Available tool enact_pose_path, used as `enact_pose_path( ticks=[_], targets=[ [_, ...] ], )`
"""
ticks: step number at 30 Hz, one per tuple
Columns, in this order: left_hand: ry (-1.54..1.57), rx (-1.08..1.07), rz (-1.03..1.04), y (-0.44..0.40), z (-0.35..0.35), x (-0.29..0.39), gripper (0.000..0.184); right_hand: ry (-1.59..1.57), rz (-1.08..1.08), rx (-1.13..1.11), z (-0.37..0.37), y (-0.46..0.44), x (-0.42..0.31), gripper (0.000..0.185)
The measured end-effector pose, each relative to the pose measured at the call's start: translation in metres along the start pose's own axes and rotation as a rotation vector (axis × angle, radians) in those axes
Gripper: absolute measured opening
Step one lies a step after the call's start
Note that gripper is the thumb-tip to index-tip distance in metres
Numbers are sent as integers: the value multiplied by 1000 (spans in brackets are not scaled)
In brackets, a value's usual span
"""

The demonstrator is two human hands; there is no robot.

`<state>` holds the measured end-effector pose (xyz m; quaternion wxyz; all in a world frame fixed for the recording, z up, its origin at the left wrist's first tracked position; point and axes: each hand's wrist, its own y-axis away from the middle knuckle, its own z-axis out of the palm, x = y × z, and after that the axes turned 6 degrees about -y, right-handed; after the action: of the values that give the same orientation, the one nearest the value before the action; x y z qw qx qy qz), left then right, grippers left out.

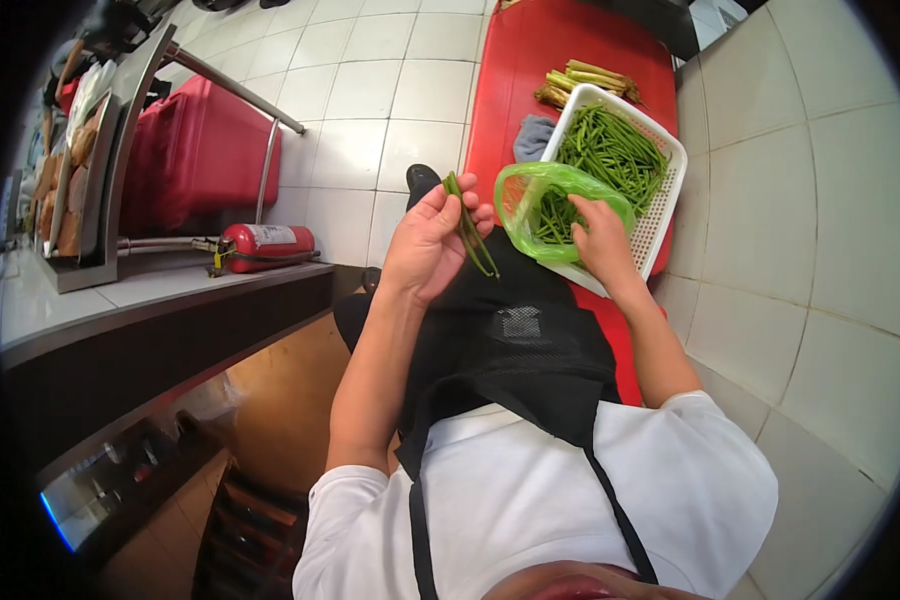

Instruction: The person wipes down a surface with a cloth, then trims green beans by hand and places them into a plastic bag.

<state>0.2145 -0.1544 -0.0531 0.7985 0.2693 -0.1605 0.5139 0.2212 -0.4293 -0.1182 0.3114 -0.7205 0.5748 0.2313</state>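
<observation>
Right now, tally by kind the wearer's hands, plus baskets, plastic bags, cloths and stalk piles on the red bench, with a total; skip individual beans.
Hands: 2, left hand and right hand
White basket: 1
Green plastic bag: 1
Grey cloth: 1
Stalk pile: 1
Total: 6

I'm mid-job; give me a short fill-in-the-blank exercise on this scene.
The left hand holds a few green beans, while the right hand is at the mouth of a green plastic ____.
The perforated basket is coloured ____.
The fire extinguisher lies on its ____.

Missing words: bag; white; side.
</observation>
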Motion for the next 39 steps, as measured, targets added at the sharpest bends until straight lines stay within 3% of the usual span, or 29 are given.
enact_pose_path(
  ticks=[2, 5, 8, 12, 25, 28, 31, 35, 39],
  targets=[
    [39, 33, 32, 1, 2, 2, 27, -133, 63, -36, -8, -2, -31, 25],
    [60, 58, 90, 3, 5, 7, 21, -592, 181, -159, -3, -9, -66, 25],
    [56, 86, 179, 9, 12, 11, 19, -818, 144, -280, -4, -20, -110, 25],
    [23, 129, 308, 19, 15, 23, 16, -1033, 278, -537, -2, -32, -125, 24],
    [-176, 115, 494, 24, 29, 27, 16, -646, -61, -263, 3, -42, -139, 15],
    [-164, 66, 510, 20, 30, 21, 15, -699, 37, -218, 3, -41, -140, 11],
    [-34, 45, 547, 13, 26, 12, 13, -1284, 399, -203, 15, -42, -131, 8],
    [134, 122, 556, 4, 20, 3, 12, -1873, 500, -148, 23, -45, -112, 7],
    [174, 111, 593, 2, 17, 13, 14, -1384, 335, -62, 6, -47, -113, 9]
  ],
)
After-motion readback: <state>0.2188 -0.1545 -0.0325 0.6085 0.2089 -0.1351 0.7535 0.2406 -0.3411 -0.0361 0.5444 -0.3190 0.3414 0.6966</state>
